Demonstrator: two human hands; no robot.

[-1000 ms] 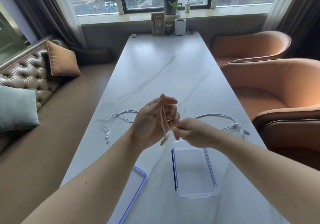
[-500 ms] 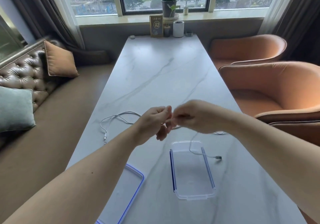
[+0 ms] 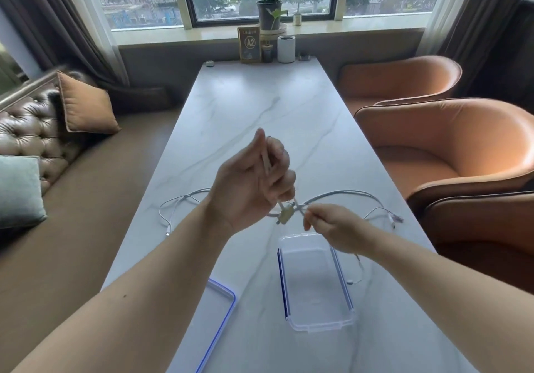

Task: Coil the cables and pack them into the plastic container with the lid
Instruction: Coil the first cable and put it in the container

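My left hand (image 3: pixel 254 182) is raised above the marble table (image 3: pixel 260 118) with loops of a pale cable (image 3: pixel 284 216) wound around its fingers; a plug dangles below the palm. My right hand (image 3: pixel 329 225) pinches the loose strand of that cable just right of the plug, and the strand trails down past the clear plastic container (image 3: pixel 315 281). The container stands open and empty below both hands. Its blue-rimmed lid (image 3: pixel 215 323) lies flat to the left. A white cable (image 3: pixel 176 208) lies on the table at left, another white cable (image 3: pixel 372 202) at right.
Two orange armchairs (image 3: pixel 450 153) press against the table's right edge. A brown bench sofa with cushions (image 3: pixel 83 106) runs along the left. A sign, a white cup (image 3: pixel 286 49) and a potted plant stand at the table's far end by the window.
My hands were together half a second ago. Now the left hand has lifted and turned palm-side up with the loops, and the right hand has dropped to the right, pulling the strand out.
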